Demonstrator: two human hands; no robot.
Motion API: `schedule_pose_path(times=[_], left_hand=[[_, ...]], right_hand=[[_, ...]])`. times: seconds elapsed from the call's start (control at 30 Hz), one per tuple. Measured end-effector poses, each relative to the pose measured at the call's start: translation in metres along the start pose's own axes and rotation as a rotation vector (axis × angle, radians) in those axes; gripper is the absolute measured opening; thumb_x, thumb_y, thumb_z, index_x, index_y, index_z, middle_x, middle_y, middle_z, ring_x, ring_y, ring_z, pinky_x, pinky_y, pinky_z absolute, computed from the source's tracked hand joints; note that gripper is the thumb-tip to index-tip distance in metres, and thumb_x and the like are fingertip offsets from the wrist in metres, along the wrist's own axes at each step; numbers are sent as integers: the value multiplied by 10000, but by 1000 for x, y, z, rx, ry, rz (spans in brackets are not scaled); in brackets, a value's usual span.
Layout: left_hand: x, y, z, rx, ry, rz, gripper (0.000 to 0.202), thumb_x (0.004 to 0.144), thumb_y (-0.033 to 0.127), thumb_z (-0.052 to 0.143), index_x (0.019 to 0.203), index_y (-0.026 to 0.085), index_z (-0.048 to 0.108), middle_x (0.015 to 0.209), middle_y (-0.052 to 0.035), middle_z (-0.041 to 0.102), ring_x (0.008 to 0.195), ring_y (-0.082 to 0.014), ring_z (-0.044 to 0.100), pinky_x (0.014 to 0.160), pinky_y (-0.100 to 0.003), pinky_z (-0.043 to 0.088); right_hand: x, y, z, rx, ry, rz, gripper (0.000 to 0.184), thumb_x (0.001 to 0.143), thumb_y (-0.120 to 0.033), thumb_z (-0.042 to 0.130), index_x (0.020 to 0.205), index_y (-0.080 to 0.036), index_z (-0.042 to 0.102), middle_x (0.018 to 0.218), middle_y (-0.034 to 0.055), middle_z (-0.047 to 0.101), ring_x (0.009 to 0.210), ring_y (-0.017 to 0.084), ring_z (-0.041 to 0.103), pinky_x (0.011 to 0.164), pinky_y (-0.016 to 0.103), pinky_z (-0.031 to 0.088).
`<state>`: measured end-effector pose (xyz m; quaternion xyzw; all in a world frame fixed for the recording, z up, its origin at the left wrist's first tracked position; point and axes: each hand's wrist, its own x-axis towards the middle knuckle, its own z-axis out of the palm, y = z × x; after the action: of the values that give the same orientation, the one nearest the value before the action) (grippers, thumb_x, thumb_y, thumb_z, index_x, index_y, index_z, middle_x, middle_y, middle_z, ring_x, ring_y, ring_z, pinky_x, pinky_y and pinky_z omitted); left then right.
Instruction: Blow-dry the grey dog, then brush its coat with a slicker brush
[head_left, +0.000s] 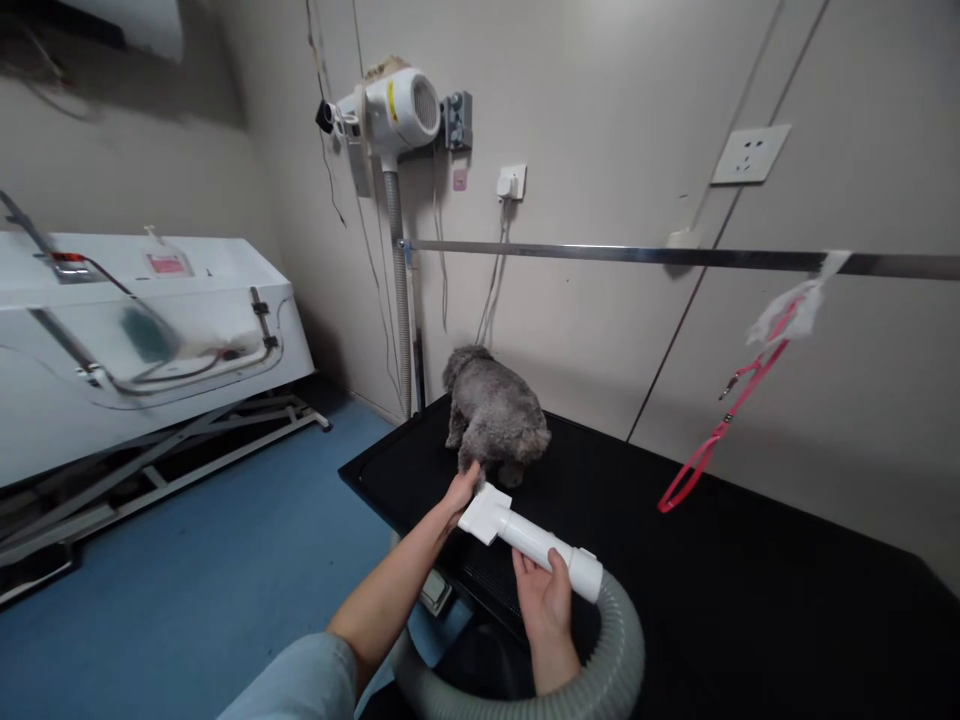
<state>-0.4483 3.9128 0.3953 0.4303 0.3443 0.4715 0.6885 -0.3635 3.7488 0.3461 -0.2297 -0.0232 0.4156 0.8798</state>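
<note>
A small grey curly dog (493, 415) stands on the black grooming table (675, 560), its back end toward me. My left hand (459, 493) reaches forward and touches the fur at the dog's rear, fingers spread. My right hand (545, 593) grips the white blower nozzle (525, 535), whose flat wide tip points at the dog just right of my left hand. A grey ribbed hose (607, 660) curves from the nozzle's back end down toward me.
A metal bar (675, 257) runs above the table with a red leash (720, 425) hanging from it. A white dryer unit (394, 110) is mounted on the wall. A white pet bathtub (142, 320) stands left on the blue floor.
</note>
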Motion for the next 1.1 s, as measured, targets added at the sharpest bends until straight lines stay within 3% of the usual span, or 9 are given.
schedule_pose_path(times=[0.2, 0.3, 0.43, 0.57, 0.73, 0.83, 0.9, 1.0, 1.1], left_hand=[[-2, -1, 4, -114, -46, -107, 422, 825, 493, 572, 911, 87, 647, 775, -121, 711, 644, -205, 671, 607, -293, 528], [3, -5, 4, -123, 27, -111, 410, 813, 495, 585, 881, 95, 642, 716, -99, 697, 573, -194, 651, 554, -283, 506], [3, -6, 4, -209, 21, -99, 402, 843, 498, 536, 813, 111, 638, 662, -66, 677, 516, -162, 614, 537, -261, 487], [-3, 0, 2, -283, -95, -124, 510, 855, 590, 437, 726, 133, 623, 575, -43, 635, 471, -151, 573, 520, -259, 473], [-9, 2, 1, -363, -278, -176, 646, 835, 686, 343, 901, 122, 649, 765, -100, 698, 644, -217, 650, 654, -325, 511], [-7, -1, 2, -459, -295, -155, 607, 855, 648, 355, 940, 117, 636, 811, -107, 701, 684, -216, 658, 671, -320, 509], [-3, -3, 2, -467, -271, -206, 480, 856, 574, 447, 813, 125, 613, 667, -67, 664, 571, -176, 624, 597, -281, 493], [4, -5, 1, -489, -245, -248, 354, 855, 434, 539, 629, 167, 485, 467, 37, 496, 379, -89, 478, 426, -193, 380], [6, -6, 1, -563, -250, -250, 328, 855, 403, 544, 634, 179, 453, 489, 51, 482, 408, -85, 507, 387, -171, 338]], right_hand=[[-5, -4, 6, -93, -151, -136, 386, 677, -291, 676, 1031, -252, 527, 1036, -10, 655, 1056, 198, 603, 1048, 509, 372], [-5, -3, 9, -106, -144, -166, 387, 672, -285, 682, 1027, -244, 534, 1052, -2, 649, 1062, 209, 599, 1041, 533, 367], [-1, -2, 16, -116, -165, -221, 384, 674, -277, 678, 1031, -250, 538, 1103, 0, 630, 1096, 216, 579, 1033, 547, 364], [0, -3, 20, -148, -219, -235, 399, 672, -258, 675, 1047, -256, 538, 1117, -5, 627, 1119, 215, 561, 1031, 551, 357], [2, -2, 24, -178, -227, -249, 415, 679, -255, 660, 1074, -263, 530, 1137, 1, 622, 1117, 216, 559, 1029, 563, 346], [3, -5, 30, -195, -275, -271, 423, 675, -246, 665, 1075, -259, 530, 1133, 10, 627, 1100, 222, 567, 1023, 563, 351], [1, -7, 29, -209, -266, -267, 432, 664, -242, 676, 1071, -254, 532, 1121, 13, 630, 1098, 228, 568, 1023, 562, 355], [-6, -7, 14, -198, -178, -231, 435, 656, -254, 686, 1063, -257, 534, 1106, 5, 625, 1098, 229, 569, 1017, 561, 370], [-16, -6, -6, -169, -82, -205, 427, 659, -276, 688, 1058, -269, 534, 1108, -9, 616, 1080, 221, 580, 1010, 553, 390]])
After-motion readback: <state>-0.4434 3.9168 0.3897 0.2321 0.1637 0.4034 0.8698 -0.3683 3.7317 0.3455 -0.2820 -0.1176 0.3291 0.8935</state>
